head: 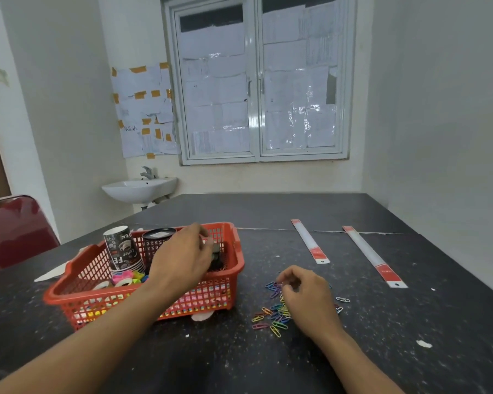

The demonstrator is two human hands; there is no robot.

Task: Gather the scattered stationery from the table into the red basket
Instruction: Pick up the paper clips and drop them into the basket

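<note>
Over the red basket — beside "coffee" cups — left hand curls, grip unclear; right hand pinches paper clips.

The counter is a dark, matt board, speckled with pale flecks and scuffed rough along a seam. The red basket is glossy moulded plastic lattice. Inside it stand a stack of printed paper cups and a black mesh pot, seemingly metal. The paper clips wear smooth coloured coating. Two rulers lie in shiny clear sleeves.
</note>
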